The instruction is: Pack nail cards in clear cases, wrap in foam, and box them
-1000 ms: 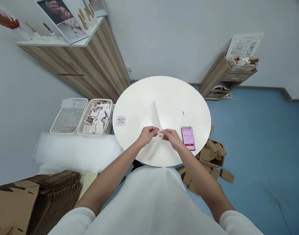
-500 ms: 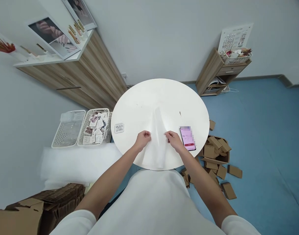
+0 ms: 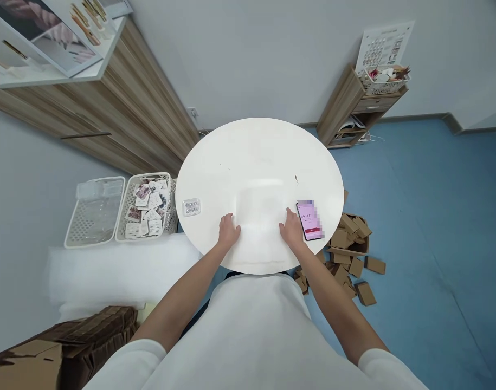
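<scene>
A thin, whitish, see-through sheet (image 3: 259,222) lies flat on the round white table (image 3: 256,138) in front of me. At the sheet's left edge rests my left hand (image 3: 229,233), thumb apart from the fingers, holding nothing. My right hand (image 3: 291,229) is open by the right edge, fingers pointing away from me. Just right of that hand is a phone (image 3: 310,222) with a lit pink screen. A small clear case (image 3: 191,207) with several round compartments sits near the table's left edge.
Left of the table stand a white basket (image 3: 123,230) of printed cards and a basket (image 3: 72,230) of clear plastic pieces. White sheeting (image 3: 121,268) and folded cardboard (image 3: 97,341) lie below them. Small brown boxes (image 3: 365,293) are scattered on the floor at right.
The sheet, held up and folded between both hands before, now lies spread on the table. Both hands have let go and moved slightly apart. The view has shifted a little.
</scene>
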Demonstrator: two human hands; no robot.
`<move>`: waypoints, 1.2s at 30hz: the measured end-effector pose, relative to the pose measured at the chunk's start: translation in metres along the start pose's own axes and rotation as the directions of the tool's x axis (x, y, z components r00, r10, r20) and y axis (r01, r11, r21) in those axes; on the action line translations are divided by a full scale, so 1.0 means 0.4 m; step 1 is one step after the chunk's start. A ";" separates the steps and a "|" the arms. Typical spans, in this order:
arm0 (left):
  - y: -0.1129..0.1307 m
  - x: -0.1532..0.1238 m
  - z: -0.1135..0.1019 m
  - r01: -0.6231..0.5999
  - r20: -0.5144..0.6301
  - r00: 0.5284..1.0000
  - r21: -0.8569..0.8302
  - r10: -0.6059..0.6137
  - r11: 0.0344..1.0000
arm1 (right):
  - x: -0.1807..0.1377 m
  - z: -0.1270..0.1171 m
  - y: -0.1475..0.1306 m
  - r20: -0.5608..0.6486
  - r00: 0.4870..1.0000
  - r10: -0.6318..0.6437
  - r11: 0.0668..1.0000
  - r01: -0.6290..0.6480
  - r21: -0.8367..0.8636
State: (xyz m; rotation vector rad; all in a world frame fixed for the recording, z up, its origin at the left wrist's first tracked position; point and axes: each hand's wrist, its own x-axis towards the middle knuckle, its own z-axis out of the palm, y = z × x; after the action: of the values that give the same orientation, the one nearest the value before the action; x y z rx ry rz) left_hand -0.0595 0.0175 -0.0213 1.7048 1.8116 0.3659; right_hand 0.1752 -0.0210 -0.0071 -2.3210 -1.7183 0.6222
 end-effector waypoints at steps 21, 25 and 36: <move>-0.024 -0.070 0.022 -0.398 0.308 0.910 0.471 0.276 0.787 | 0.046 0.023 -0.011 0.362 0.858 -0.365 0.853 0.464 -0.240; -0.028 -0.072 0.017 -0.374 0.328 0.914 0.452 0.240 0.810 | -0.018 0.042 0.026 0.436 0.825 -0.360 0.844 0.487 -0.225; -0.008 -0.097 0.028 -0.331 0.333 0.925 0.474 0.181 0.816 | -0.005 0.035 0.056 0.434 0.807 -0.401 0.830 0.520 -0.200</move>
State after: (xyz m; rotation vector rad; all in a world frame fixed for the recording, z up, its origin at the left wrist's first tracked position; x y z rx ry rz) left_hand -0.0563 -0.0229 -0.0222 2.2576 1.5551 -0.2872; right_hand 0.1882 -0.0313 -0.0279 -1.8916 -2.6275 0.7750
